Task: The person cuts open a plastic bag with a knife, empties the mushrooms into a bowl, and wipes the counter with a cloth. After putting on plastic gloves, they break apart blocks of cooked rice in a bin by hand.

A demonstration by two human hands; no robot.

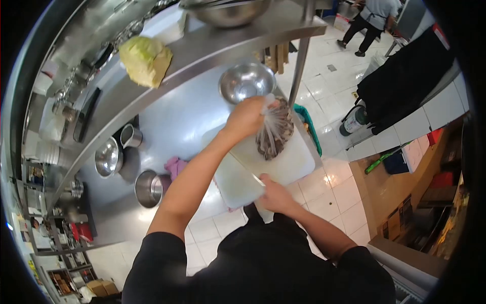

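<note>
From the head view, I stand at a steel counter [177, 119] with a shelf [212, 50] above it and a white tiled floor [334, 86] beyond. A white cutting board [298, 162] lies on the counter. My left hand [247, 117] grips the gathered neck of a plastic bag [276, 133], which stands on the board. My right hand [273, 195] is closed on a knife [256, 178] at the board's near edge.

The blade is only a thin sliver, and the brown contents of the bag are hard to make out. A person [372, 20] far off is cut off at the top.

I count three steel bowls [247, 81] on the counter, one cabbage [146, 61], one bag and one board.
</note>
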